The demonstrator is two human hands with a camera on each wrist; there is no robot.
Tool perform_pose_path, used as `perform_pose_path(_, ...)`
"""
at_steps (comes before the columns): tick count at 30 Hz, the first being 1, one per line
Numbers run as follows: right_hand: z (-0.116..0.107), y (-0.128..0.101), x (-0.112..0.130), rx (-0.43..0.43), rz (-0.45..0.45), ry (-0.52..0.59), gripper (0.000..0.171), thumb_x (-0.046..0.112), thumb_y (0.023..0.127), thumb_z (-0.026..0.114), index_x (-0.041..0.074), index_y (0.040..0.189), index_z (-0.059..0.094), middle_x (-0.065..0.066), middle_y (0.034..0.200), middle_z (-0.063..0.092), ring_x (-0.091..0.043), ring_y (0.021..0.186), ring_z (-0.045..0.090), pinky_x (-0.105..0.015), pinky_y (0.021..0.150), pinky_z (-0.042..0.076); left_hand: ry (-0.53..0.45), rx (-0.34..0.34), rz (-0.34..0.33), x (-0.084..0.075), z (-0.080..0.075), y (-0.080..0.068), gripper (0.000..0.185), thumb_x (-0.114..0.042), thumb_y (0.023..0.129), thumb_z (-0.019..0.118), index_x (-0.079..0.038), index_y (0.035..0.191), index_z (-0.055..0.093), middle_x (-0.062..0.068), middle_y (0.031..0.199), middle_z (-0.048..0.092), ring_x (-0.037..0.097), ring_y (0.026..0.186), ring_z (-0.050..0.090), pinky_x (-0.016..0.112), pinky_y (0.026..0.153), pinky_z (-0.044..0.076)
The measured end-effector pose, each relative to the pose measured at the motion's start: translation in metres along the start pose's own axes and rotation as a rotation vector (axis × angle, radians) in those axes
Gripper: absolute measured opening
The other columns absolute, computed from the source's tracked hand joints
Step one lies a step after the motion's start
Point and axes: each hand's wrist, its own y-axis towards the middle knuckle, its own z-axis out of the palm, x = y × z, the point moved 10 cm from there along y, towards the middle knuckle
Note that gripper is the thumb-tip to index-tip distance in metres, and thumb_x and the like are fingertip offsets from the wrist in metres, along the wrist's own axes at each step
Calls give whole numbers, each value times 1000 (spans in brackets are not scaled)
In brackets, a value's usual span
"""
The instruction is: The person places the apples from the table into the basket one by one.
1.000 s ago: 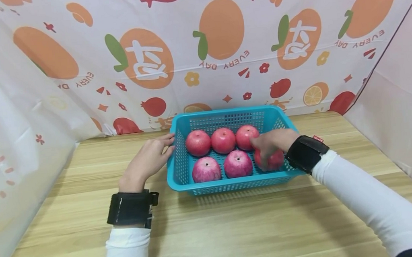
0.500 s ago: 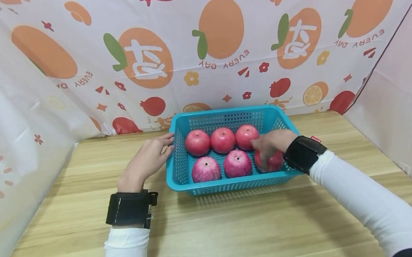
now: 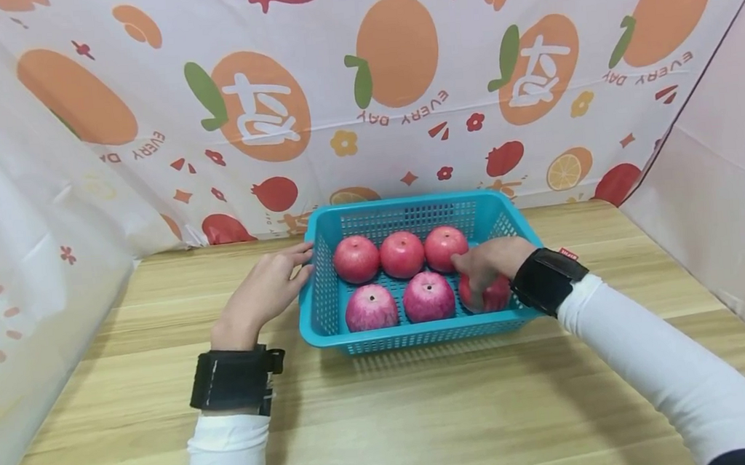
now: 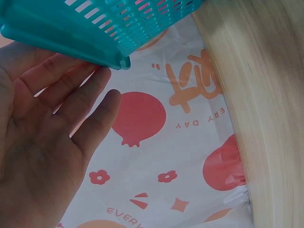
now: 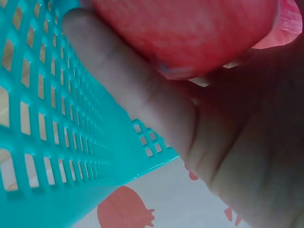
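A teal mesh basket [image 3: 420, 331] sits on the wooden desk [image 3: 426, 418], toward twelve o'clock from the person and just short of the fruit-printed backdrop [image 3: 400, 77]. Six red apples lie in it in two rows of three. The right hand [image 3: 489, 261] reaches in over the basket's three o'clock wall, and its fingers curl round the apple [image 3: 492, 294] at the three o'clock end of the near row, gripping it (the right wrist view shows a finger [image 5: 133, 90] pressed along the fruit's red skin, with the mesh wall just beside it). That apple rests in the basket's near right corner, mostly covered by the hand.

The left hand [image 3: 265, 292] lies outside the basket at its nine o'clock side, fingers straight and relaxed, their tips touching the rim near the far left corner; it grasps nothing. In the left wrist view the open palm [image 4: 42, 156] faces the camera with the basket's corner [image 4: 118, 59] against the fingertips.

Both forearms wear white sleeves [image 3: 659, 370] and black wrist straps [image 3: 233, 378].
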Motion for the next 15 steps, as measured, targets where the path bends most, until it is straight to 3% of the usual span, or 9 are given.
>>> perform_pose_path(9, -4, -2, -1, 3, 31, -17, 109, 31, 78, 88, 11, 163, 22, -20, 158, 35, -40, 135, 37, -59, 106, 41, 3, -6, 2, 2, -2, 1, 42, -7, 101, 62, 13, 137, 55, 26, 148, 48, 48, 133, 48, 56, 100, 47)
perform_pose_path(15, -4, -3, -1, -1, 14, -31, 100, 33, 76, 90, 10, 157, 36, -19, 153, 42, -41, 133, 40, -60, 102, 44, 5, -2, -4, 3, 0, 1, 42, -7, 101, 62, 12, 137, 54, 26, 147, 49, 48, 132, 48, 56, 99, 47)
